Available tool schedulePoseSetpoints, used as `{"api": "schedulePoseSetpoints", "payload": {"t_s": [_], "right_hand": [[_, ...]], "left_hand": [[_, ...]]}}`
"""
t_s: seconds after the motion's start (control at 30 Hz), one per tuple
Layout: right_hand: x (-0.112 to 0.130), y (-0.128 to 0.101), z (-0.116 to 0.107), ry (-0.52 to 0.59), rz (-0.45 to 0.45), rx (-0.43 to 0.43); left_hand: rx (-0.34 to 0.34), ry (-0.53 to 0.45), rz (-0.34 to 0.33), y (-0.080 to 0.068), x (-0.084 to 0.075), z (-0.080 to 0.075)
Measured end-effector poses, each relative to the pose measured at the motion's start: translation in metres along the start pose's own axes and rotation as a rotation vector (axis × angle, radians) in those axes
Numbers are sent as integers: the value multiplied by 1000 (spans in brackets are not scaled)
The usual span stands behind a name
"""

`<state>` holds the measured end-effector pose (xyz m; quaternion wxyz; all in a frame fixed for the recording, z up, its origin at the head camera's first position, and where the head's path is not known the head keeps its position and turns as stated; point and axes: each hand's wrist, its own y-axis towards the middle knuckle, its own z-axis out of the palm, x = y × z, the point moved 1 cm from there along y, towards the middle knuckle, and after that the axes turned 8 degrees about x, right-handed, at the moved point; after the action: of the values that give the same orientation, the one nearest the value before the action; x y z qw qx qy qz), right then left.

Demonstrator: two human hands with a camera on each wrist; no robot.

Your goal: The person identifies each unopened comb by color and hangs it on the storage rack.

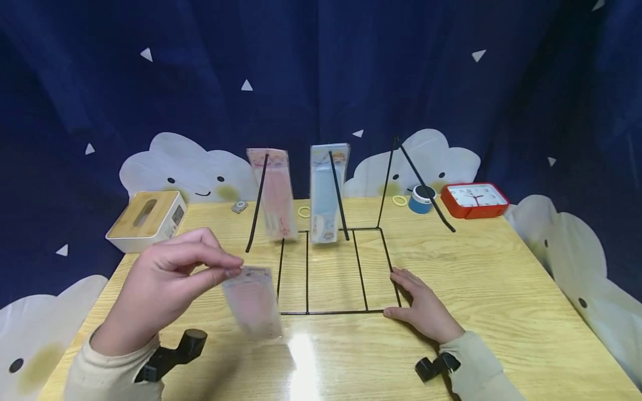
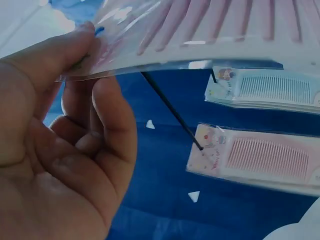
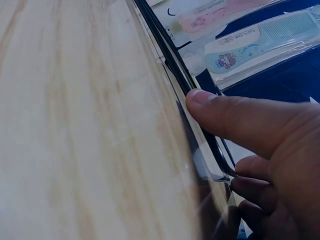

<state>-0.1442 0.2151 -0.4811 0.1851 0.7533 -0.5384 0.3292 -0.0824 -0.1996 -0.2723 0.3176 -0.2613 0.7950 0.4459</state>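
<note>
My left hand point(image 1: 173, 278) pinches the top edge of a clear packet holding a pink comb point(image 1: 254, 303), between thumb and index finger. The packet hangs tilted above the wooden table, in front of a black wire display rack point(image 1: 331, 313). Close up in the left wrist view, the comb's pink teeth point(image 2: 220, 22) show through the plastic. My right hand point(image 1: 426, 309) rests at the rack's front right corner, thumb at the front bar and fingers along the side bar. Packaged pink combs point(image 1: 278, 195) hang on the rack's left hook, packaged blue combs point(image 1: 325, 195) on the middle one.
The rack's right hook point(image 1: 426, 186) carries no packet and juts forward. A tissue box point(image 1: 145, 220) stands at the back left, near a small grey gadget point(image 1: 239, 206). Yellow rings point(image 1: 399, 200), a blue jar point(image 1: 420, 203) and a red clock point(image 1: 473, 210) sit along the back.
</note>
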Motion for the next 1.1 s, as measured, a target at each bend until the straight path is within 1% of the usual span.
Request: {"api": "schedulePoseSetpoints", "payload": {"t_s": [0.07, 0.13, 0.23, 0.33, 0.43, 0.5, 0.57, 0.6, 0.77, 0.87, 0.97, 1.1], "right_hand": [[-1, 0, 0, 1, 3, 2], [-1, 0, 0, 0, 8, 5], [-2, 0, 1, 3, 12, 5], [-1, 0, 0, 7, 12, 0], [-1, 0, -1, 5, 12, -2], [-1, 0, -1, 7, 15, 0], [-1, 0, -1, 11, 14, -1], [-1, 0, -1, 10, 13, -1], [-1, 0, -1, 2, 4, 5], [-1, -1, -1, 4, 7, 7], [0, -1, -1, 14, 10, 14], [1, -1, -1, 18, 5, 18]], "left_hand": [[-20, -1, -85, 9, -1, -1], [-26, -16, -143, 16, 1, -2], [0, 8, -170, 24, 4, -3], [25, 13, -189, 31, 10, -5], [11, 33, -233, 39, 19, -9], [-19, 73, -262, 46, 28, -12], [-63, 112, -281, 54, 39, -15], [-89, 116, -284, 58, 44, -16], [-256, 115, -266, 81, 72, -19], [-335, 132, -262, 96, 84, -20], [-388, 173, -260, 108, 93, -23], [-425, 266, -269, 121, 98, -27]]}}
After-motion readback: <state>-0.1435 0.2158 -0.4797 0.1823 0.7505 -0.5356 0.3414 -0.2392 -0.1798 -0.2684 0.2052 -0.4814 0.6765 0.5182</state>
